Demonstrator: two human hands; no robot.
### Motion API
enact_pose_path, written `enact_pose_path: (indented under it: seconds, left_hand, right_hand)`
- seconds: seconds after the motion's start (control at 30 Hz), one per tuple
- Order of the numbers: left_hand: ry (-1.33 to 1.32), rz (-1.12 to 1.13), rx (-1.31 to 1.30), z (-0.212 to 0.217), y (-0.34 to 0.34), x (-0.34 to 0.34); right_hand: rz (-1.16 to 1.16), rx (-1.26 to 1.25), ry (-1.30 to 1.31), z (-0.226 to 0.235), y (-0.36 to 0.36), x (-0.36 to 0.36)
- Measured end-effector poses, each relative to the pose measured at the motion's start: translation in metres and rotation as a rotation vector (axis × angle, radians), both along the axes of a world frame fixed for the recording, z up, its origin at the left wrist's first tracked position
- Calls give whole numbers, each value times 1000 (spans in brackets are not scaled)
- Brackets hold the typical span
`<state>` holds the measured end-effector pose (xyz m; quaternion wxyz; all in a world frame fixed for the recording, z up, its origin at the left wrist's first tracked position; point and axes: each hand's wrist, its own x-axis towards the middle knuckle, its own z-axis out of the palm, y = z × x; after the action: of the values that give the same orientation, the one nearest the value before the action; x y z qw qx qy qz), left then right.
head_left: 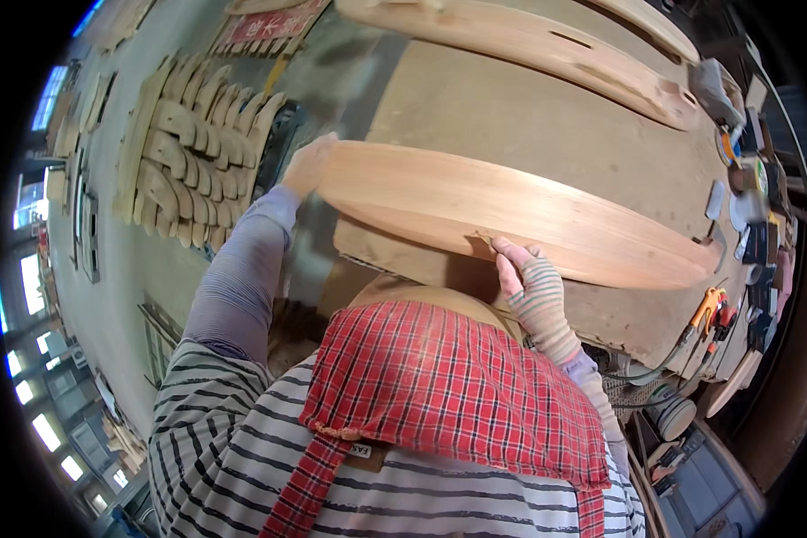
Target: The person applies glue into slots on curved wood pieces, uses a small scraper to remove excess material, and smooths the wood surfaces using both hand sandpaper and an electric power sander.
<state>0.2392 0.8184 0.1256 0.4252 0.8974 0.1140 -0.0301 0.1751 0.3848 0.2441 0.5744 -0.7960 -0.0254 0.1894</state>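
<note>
The left hand [307, 167] grips the left end of a long curved plank [511, 215], fingers closed over its end, while the right hand [531, 291], in a striped glove, pinches the plank's near edge about midway along. The plank lies across the tabletop [529, 117], near its front edge, with a second curved plank [520, 45] along the far edge and small tools [746, 179] crowding the right edge.

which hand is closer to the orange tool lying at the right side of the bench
Right. The right hand grips the curved wooden piece's lower edge, closer to the orange tool; the left hand holds the piece's far left end.
</note>
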Motion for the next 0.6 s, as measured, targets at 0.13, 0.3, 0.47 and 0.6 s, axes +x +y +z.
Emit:
enact_pose_path:
  seconds: [0.13,0.3,0.47,0.6]
  left_hand:
    - [-71,-53,-73,-14,9,-2]
    - [79,13,-42,14,-6,1]
    - [93,7,-122,16,-5,4]
    - [108,31,-124,19,-6,1]
  right_hand:
    - [-138,131,457,-9,84,13]
    - [408,-530,-356,-18,146,29]
    - [496,-674,-466,-35,173,42]
    - [626,-916,-405,-16,174,36]
